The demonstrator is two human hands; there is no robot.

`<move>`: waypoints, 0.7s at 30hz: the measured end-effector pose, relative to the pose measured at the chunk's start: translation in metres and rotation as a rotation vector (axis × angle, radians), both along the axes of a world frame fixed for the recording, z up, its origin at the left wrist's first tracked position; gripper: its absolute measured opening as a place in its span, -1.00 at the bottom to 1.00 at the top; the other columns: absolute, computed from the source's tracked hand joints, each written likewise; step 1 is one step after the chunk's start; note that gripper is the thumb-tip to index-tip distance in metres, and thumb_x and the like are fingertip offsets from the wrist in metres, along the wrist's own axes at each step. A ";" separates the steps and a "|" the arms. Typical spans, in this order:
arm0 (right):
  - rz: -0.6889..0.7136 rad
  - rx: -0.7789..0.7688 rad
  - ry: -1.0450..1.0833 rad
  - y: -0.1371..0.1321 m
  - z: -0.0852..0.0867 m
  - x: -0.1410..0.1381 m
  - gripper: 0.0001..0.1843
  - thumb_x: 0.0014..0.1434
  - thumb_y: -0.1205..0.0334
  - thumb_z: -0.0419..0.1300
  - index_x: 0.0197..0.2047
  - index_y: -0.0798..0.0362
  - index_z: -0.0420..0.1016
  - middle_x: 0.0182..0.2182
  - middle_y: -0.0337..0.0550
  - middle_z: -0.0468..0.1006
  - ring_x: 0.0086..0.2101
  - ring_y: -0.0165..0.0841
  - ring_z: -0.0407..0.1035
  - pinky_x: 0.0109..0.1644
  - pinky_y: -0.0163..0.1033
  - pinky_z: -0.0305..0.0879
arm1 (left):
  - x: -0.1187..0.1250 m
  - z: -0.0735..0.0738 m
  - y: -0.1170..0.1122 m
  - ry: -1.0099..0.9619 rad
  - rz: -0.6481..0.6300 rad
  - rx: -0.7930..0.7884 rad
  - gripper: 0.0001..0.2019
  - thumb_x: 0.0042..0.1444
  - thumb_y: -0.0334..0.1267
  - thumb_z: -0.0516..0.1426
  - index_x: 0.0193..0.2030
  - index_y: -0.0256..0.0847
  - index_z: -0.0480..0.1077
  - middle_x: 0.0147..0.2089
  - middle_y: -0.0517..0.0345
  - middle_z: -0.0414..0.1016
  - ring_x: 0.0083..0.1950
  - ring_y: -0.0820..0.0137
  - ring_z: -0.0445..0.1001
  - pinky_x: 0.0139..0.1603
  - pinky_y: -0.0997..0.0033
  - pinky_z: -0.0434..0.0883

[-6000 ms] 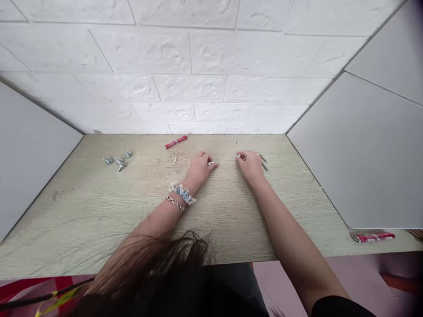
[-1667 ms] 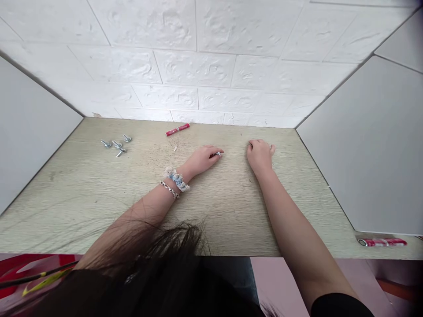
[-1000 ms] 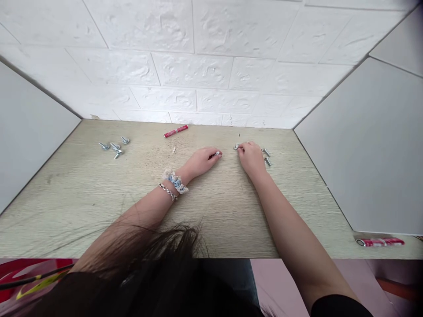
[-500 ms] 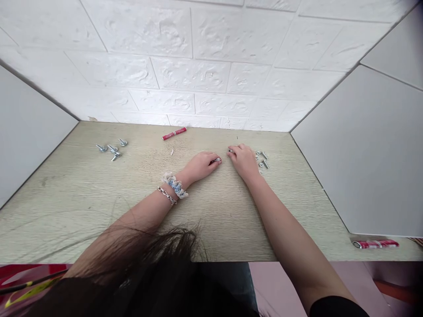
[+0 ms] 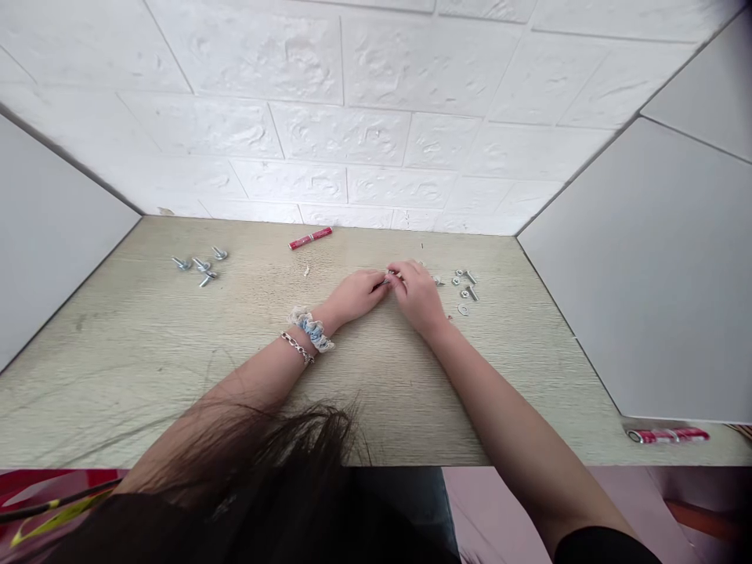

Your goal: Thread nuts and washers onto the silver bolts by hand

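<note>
My left hand [image 5: 354,296] rests on the pale wood-grain tabletop [image 5: 146,376] and pinches a small steel bolt [image 5: 383,282] in its fingertips. My right hand [image 5: 418,294] meets it there, its fingertips closed on a small metal piece [image 5: 393,274] at the bolt's end. That piece is mostly hidden by my fingers, so its exact kind is unclear. To the right of my right hand lie loose bolts [image 5: 471,277], nuts [image 5: 456,280] and a washer [image 5: 463,310]. A scrunchie [image 5: 311,330] and a chain bracelet [image 5: 297,347] circle my left wrist.
Several steel wing bolts [image 5: 200,266] lie at the far left. A red tube [image 5: 310,237] lies near the white brick-pattern wall [image 5: 341,125], and another [image 5: 667,435] sits at the front right. Grey panels [image 5: 646,274] flank the tabletop. Dark hair hangs into the lower view.
My right hand has moved left from the hardware to meet my left hand's fingertips. Its fingers now close on the small piece at the bolt. My left hand has barely moved.
</note>
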State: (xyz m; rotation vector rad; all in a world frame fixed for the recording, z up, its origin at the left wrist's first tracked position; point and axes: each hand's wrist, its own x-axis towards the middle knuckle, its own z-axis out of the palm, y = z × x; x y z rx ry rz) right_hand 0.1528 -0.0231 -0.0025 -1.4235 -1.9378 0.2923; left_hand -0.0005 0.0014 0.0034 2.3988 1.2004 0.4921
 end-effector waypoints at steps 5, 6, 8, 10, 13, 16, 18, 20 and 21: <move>0.048 0.010 0.120 -0.004 -0.006 -0.010 -0.72 0.29 0.26 0.00 -0.10 0.05 0.53 -0.13 -0.05 0.57 -0.09 -0.26 0.42 0.08 -0.13 0.34 | 0.001 0.001 -0.001 -0.045 0.013 -0.030 -0.71 0.25 -0.34 -0.07 -0.15 -0.26 0.48 -0.03 -0.04 0.58 -0.01 0.24 0.52 0.06 0.26 0.42; 0.035 0.004 0.145 -0.003 -0.007 -0.009 -0.72 0.28 0.25 0.01 -0.10 0.05 0.53 -0.14 -0.06 0.58 -0.11 -0.27 0.43 0.07 -0.13 0.35 | 0.002 0.001 -0.001 -0.054 0.010 -0.039 -0.71 0.26 -0.32 -0.07 -0.16 -0.26 0.48 -0.04 -0.04 0.58 -0.01 0.24 0.51 0.05 0.25 0.42; -0.002 0.011 0.202 -0.003 -0.007 -0.008 -0.71 0.27 0.22 0.02 -0.10 0.06 0.54 -0.15 -0.05 0.58 -0.15 -0.28 0.44 0.03 -0.14 0.38 | 0.001 0.002 0.000 -0.078 0.018 -0.065 -0.70 0.28 -0.26 -0.07 -0.21 -0.26 0.48 -0.10 -0.02 0.59 -0.07 0.24 0.52 0.00 0.26 0.42; -0.043 0.045 0.261 -0.002 -0.006 -0.007 -0.69 0.27 0.20 0.01 -0.09 0.08 0.54 -0.15 -0.03 0.59 -0.16 -0.29 0.44 -0.01 -0.15 0.40 | 0.001 0.003 0.002 -0.106 0.045 -0.097 -0.67 0.31 -0.18 -0.08 -0.25 -0.25 0.47 -0.19 0.02 0.58 -0.17 0.27 0.51 -0.09 0.28 0.42; -0.063 0.046 0.289 -0.002 -0.005 -0.008 -0.70 0.26 0.18 0.02 -0.11 0.07 0.54 -0.16 -0.04 0.59 -0.18 -0.31 0.44 -0.03 -0.17 0.41 | 0.000 0.003 0.003 -0.144 0.071 -0.123 -0.62 0.33 -0.11 -0.10 -0.28 -0.24 0.46 -0.27 0.07 0.57 -0.24 0.31 0.48 -0.15 0.31 0.40; -0.040 -0.001 0.266 -0.002 -0.004 -0.008 -0.72 0.25 0.21 0.04 -0.12 0.06 0.55 -0.17 -0.08 0.59 -0.19 -0.33 0.44 -0.01 -0.18 0.41 | 0.000 0.003 0.002 -0.153 0.065 -0.114 -0.66 0.32 -0.16 -0.08 -0.26 -0.24 0.47 -0.21 0.08 0.58 -0.20 0.32 0.48 -0.09 0.32 0.40; -0.031 -0.010 0.259 -0.002 -0.005 -0.008 -0.72 0.26 0.23 0.04 -0.11 0.06 0.56 -0.16 -0.08 0.60 -0.17 -0.33 0.45 0.00 -0.18 0.41 | 0.001 0.003 0.001 -0.146 0.064 -0.106 -0.69 0.31 -0.20 -0.07 -0.26 -0.24 0.47 -0.19 0.08 0.58 -0.18 0.33 0.48 -0.07 0.34 0.39; -0.027 -0.007 0.256 -0.002 -0.005 -0.007 -0.72 0.26 0.25 0.05 -0.10 0.07 0.57 -0.15 -0.08 0.60 -0.16 -0.33 0.45 0.01 -0.18 0.41 | 0.002 0.004 0.000 -0.138 0.066 -0.104 -0.70 0.31 -0.22 -0.06 -0.28 -0.23 0.46 -0.20 0.08 0.58 -0.18 0.33 0.48 -0.07 0.36 0.38; -0.023 0.002 0.255 -0.002 -0.005 -0.007 -0.71 0.26 0.26 0.05 -0.10 0.08 0.57 -0.15 -0.07 0.60 -0.16 -0.33 0.46 0.01 -0.18 0.41 | 0.002 0.004 0.000 -0.132 0.067 -0.102 -0.70 0.30 -0.22 -0.06 -0.29 -0.24 0.45 -0.20 0.08 0.58 -0.19 0.33 0.48 -0.08 0.36 0.38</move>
